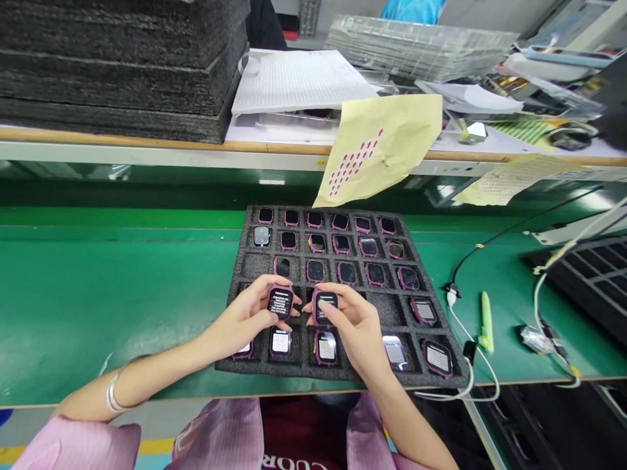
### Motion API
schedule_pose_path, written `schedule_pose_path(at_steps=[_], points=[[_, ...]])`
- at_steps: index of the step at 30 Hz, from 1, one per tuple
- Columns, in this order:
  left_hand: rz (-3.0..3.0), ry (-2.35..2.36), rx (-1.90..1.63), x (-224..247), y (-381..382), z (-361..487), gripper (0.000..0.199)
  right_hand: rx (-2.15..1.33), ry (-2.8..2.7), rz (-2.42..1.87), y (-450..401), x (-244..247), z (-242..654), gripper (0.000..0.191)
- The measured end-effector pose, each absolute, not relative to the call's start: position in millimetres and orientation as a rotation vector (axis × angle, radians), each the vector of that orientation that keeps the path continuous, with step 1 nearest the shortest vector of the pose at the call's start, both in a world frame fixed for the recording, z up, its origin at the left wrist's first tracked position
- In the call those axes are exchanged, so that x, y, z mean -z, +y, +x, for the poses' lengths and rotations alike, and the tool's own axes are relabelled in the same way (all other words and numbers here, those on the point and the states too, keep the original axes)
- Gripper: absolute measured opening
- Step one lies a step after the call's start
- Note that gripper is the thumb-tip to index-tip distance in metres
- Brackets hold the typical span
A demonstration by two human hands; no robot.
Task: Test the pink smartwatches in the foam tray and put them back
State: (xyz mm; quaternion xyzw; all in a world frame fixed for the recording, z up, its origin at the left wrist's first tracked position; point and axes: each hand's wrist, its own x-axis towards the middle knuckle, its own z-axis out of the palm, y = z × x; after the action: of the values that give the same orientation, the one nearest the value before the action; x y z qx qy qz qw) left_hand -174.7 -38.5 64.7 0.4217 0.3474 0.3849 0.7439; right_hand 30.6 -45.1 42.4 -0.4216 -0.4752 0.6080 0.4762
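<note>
Nearest to us, along the bottom of the frame, are two lilac sleeves (93,444), with one silver bangle (112,391) on the left wrist. Just below the centre, our left hand (257,305) grasps one purple-cased smartwatch (280,302), its dark screen lit with lines of white text. Beside it, our right hand (355,320) grips a second smartwatch (320,313), the thumb across its screen. The two are apart, above one black foam tray (294,374). Counting the tray's rows from the near edge, we see five watches in the first, at least one in the second, where our hands hide part, five in the third, and six in each of the two farthest. The tray lies on a green workbench (122,294); at its right are one light green pen-shaped tool (485,323) and several cables. Higher up, two yellow sheets (377,143) hang from the shelf edge, the larger printed with red arrows. On the shelf we see one stack of black foam (108,72) at upper left, white papers (304,78) at upper centre, and stacked clear plastic trays (416,46) right of these.
</note>
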Motion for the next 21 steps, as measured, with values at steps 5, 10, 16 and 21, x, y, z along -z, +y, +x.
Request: schedule_pose_path(at_steps=[5,10,16,21], points=[[0.949,0.73,-0.858,-66,-39,-175,0.038,-1.47,-1.244,-1.056,-47,-44,34,0.027],[0.945,0.717,-0.858,-65,-39,-174,0.03,-1.444,-1.319,-1.114,-49,-47,40,0.035],[0.96,0.757,-0.892,-65,-39,-172,0.021,-1.498,-1.352,-1.064,-48,-52,46,0.031],[0.943,0.78,-0.91,-68,-39,-172,0.021,-1.481,-1.438,-1.069,-46,-55,47,0.029]])
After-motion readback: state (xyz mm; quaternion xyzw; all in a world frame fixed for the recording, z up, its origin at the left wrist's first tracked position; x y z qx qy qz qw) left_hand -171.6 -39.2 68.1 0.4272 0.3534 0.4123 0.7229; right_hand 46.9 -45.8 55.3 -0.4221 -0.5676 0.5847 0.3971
